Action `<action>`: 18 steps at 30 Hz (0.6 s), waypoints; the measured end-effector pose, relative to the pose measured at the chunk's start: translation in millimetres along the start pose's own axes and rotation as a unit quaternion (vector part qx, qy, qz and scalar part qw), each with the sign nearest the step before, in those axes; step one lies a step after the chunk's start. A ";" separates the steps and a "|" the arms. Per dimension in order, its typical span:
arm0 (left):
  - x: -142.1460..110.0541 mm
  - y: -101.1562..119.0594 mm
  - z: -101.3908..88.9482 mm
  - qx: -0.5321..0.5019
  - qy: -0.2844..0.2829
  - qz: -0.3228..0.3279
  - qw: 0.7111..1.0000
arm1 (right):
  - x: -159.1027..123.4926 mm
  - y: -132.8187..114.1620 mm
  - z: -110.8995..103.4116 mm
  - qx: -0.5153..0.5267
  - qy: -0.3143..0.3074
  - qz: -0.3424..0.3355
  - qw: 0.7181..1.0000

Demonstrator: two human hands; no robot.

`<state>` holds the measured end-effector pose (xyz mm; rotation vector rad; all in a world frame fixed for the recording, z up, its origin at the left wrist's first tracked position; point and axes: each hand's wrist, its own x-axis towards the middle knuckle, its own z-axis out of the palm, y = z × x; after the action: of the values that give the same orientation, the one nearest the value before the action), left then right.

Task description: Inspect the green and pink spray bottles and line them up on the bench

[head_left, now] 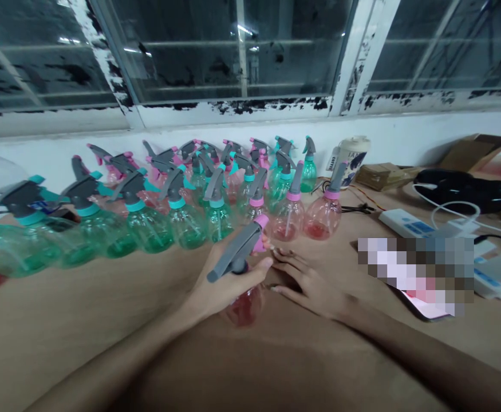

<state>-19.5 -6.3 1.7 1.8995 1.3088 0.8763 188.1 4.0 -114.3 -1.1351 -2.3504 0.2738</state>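
Note:
My left hand [222,286] is wrapped round the neck of a pink spray bottle [245,309] with a grey and pink trigger head. This bottle has a clear round body and leans slightly, its nozzle pointing away from me. Just to its right, my right hand [308,283] has its fingers stretched out and apart, close to the tabletop, with nothing in it. Beyond my hands stand a pink-collared spray bottle [287,223] and another pink one [321,220]. A green spray bottle [190,229] stands in the front row to the left.
Several more green and pink spray bottles line the wall. At right are a phone [434,309] with a blurred screen, a white power strip [409,223], cables, a black pouch [469,189], a cardboard box [383,174] and a printed cup [353,157]. Windows rise behind the table [104,309].

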 end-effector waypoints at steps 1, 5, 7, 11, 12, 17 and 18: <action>0.0 1.5 0.8 0.008 0.008 0.013 1.000 | 0.0 0.0 0.2 0.002 0.001 0.001 1.000; 0.3 3.5 2.8 0.022 0.010 0.041 0.999 | -1.3 -0.3 -1.5 0.003 -0.010 0.006 1.000; 0.5 2.1 2.6 0.034 0.007 0.046 0.998 | -1.7 -0.5 -2.8 0.011 -0.010 0.009 1.000; 0.1 -2.2 2.7 0.056 0.019 0.040 0.997 | -2.3 -1.6 -5.8 0.029 -0.018 0.016 0.999; -0.3 -3.0 3.3 0.054 0.025 0.030 0.998 | -2.6 -1.9 -6.7 0.028 -0.020 0.020 0.999; -2.4 -3.5 8.3 0.030 0.059 0.023 0.998 | -3.3 2.4 -11.6 0.031 -0.013 0.025 0.999; -2.6 -3.4 9.0 0.026 0.061 0.026 0.997 | -3.1 4.9 -12.2 0.037 -0.010 0.021 0.999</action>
<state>-14.6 -9.1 -6.5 1.9535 1.3716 1.0072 199.4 4.2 -107.1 -1.1534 -2.3159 0.3863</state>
